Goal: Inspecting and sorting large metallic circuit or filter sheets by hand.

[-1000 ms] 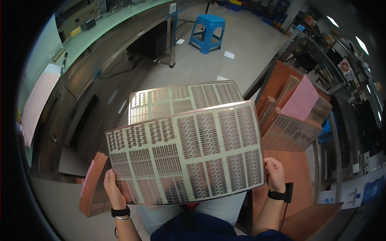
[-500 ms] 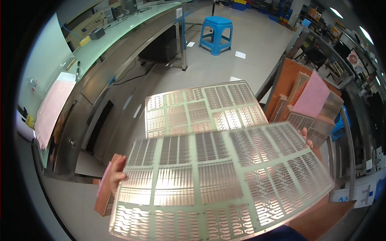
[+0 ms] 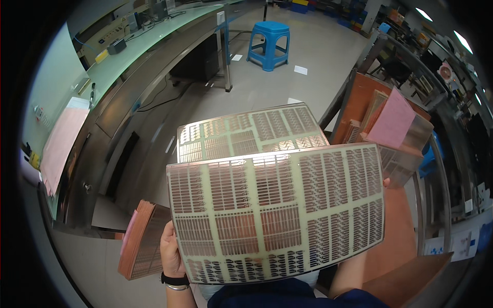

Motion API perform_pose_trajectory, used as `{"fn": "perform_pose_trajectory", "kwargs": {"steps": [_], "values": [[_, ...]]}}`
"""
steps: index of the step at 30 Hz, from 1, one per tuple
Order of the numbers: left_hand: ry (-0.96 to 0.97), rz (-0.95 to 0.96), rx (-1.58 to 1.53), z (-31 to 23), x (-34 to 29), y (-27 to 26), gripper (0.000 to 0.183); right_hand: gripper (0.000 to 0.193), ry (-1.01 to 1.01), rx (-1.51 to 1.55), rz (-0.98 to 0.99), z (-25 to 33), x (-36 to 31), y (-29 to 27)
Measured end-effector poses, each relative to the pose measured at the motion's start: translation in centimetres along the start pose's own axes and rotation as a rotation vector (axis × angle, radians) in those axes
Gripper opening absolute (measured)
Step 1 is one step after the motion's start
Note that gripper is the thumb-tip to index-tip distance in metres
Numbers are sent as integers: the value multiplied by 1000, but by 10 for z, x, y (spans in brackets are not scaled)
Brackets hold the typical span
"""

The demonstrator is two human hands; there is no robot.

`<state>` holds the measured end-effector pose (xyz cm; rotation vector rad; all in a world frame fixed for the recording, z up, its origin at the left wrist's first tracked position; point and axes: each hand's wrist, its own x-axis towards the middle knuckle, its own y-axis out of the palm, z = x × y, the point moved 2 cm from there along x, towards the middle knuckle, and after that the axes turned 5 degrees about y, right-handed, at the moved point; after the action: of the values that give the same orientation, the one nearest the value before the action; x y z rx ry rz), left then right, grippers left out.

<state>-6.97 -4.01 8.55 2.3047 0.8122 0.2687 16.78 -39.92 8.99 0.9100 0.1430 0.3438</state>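
A large circuit board panel [image 3: 236,218], copper-patterned with pale green strips between the blocks, is held up tilted in front of me. My left hand [image 3: 171,249] is closed on its left edge, near the lower corner. At its right edge only a bit of my right hand [image 3: 386,183] shows; the panel hides the rest of it, and the forearm comes up from below. Just beyond the held panel's top edge is a second patterned panel [image 3: 215,134], its near part covered by the first.
On the left, a stack of panels [image 3: 141,241] leans with a pink sheet at its side. To the right, a rack [image 3: 354,95] carries brown boards, more panels and a pink sheet [image 3: 393,120]. A glass-topped bench [image 3: 120,59] runs along the left; a blue stool [image 3: 268,46] stands ahead.
The held panel has swung more upright, its lower edge rising into view. My left hand has moved lower along its side, and both forearms now show. The view has shifted slightly.
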Motion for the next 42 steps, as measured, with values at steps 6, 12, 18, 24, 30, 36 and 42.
{"fn": "perform_pose_trajectory", "kwargs": {"steps": [6,12,18,24,30,36,42], "values": [[-76,5,-113,3,3,9,34,51,21,-5,-29,1,1,2],[-196,-3,-60,17,2,20,40,55,38,27,-84,-10,11,13],[-124,-33,-235,29,9,62,45,79,225,242,204,-47,-24,74],[-98,54,-169,61,2,111,54,61,181,-59,76,-52,-27,82],[-270,258,121,60,0,109,46,51,-234,-170,-73,21,-10,41],[-285,76,230,50,6,71,31,41,-554,-305,-453,106,-17,-28],[-259,13,260,47,9,67,25,37,-498,-471,-842,114,-29,-151]]}}
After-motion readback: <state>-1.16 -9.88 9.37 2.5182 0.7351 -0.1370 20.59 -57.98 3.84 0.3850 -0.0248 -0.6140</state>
